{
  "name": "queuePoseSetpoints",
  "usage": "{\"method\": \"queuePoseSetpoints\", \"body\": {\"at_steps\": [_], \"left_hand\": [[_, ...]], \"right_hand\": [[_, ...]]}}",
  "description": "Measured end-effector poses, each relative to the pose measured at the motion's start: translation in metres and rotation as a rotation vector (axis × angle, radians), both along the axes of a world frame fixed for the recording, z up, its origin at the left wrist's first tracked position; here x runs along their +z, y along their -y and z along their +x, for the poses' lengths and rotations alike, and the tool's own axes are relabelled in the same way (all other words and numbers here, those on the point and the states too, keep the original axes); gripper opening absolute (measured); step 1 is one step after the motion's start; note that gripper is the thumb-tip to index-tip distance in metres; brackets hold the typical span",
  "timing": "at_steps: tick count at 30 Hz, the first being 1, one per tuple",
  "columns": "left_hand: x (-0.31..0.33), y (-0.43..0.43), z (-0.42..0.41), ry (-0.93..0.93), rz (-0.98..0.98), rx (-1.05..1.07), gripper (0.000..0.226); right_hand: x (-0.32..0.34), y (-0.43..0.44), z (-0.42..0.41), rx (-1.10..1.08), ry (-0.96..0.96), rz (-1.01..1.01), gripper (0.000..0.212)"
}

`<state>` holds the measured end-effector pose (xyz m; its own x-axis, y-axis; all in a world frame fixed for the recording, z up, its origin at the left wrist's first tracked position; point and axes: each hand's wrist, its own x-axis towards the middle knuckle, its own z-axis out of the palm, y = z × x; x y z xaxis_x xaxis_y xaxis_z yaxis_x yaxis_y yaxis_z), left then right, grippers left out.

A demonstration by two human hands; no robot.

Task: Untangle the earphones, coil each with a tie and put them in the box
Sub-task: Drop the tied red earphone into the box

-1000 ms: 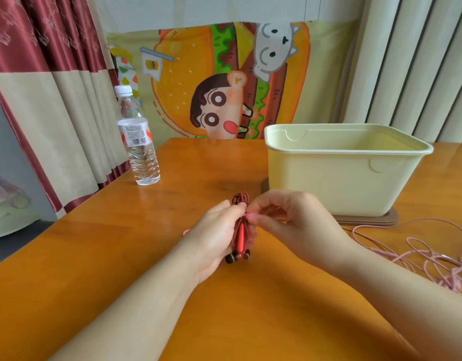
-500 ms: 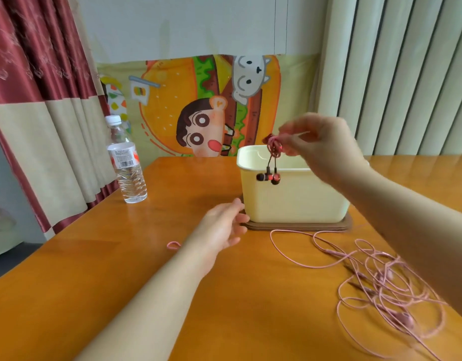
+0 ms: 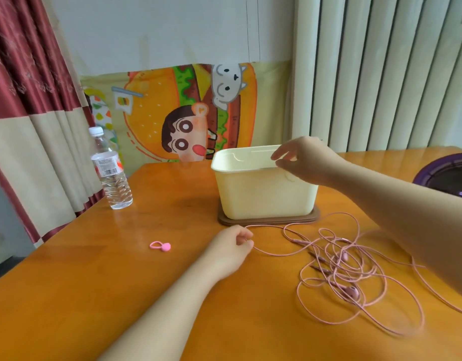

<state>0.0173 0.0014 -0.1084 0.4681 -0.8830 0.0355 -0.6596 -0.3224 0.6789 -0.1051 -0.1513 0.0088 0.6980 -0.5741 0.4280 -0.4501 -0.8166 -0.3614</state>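
Note:
The cream plastic box (image 3: 263,194) stands on a brown lid at the middle of the wooden table. Over its open top hovers my right hand (image 3: 302,158), fingers spread and relaxed, holding nothing; the red earphones are out of sight. A tangled pink earphone cable (image 3: 347,269) sprawls on the table in front of the box and to the right. My left hand (image 3: 231,250) rests on the table with its fingers curled round the near end of that pink cable. A pink tie (image 3: 160,246) lies on the table left of my left hand.
A clear water bottle (image 3: 111,173) stands at the table's left edge beside a red and beige curtain. A cartoon banner hangs behind the table. A dark purple round object (image 3: 448,175) sits at the far right.
My right hand carried the coiled red earphones up over the box and let them go; it is now empty. My left hand moved right and took the end of the pink cable.

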Motion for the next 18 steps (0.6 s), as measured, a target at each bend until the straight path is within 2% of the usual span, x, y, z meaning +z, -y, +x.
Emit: {"method": "queuePoseSetpoints", "body": {"at_steps": [2,5,7,9,11,15,18], "left_hand": [[-0.003,-0.001,-0.001,0.083,-0.047,0.090,0.025],[-0.002,0.002,-0.012,0.238,-0.144,0.123,0.025],[-0.001,0.008,-0.023,0.296,-0.193,0.016,0.024],[0.000,0.018,-0.036,0.326,-0.162,-0.147,0.026],[-0.002,0.028,-0.048,0.386,-0.088,-0.248,0.034],[-0.007,0.044,-0.059,0.582,0.024,-0.237,0.039],[-0.006,0.048,-0.060,0.540,0.125,-0.219,0.029]], "right_hand": [[0.002,-0.015,-0.019,0.070,-0.044,-0.068,0.018],[-0.004,-0.030,-0.053,0.159,-0.367,-0.003,0.015],[-0.015,-0.036,-0.067,0.178,-0.604,0.063,0.022],[-0.030,-0.036,-0.073,0.148,-0.712,0.100,0.030],[-0.048,-0.035,-0.071,0.092,-0.752,0.100,0.036],[-0.080,-0.030,-0.063,-0.021,-0.759,0.101,0.037],[-0.088,-0.027,-0.062,-0.046,-0.664,0.093,0.031]]}}
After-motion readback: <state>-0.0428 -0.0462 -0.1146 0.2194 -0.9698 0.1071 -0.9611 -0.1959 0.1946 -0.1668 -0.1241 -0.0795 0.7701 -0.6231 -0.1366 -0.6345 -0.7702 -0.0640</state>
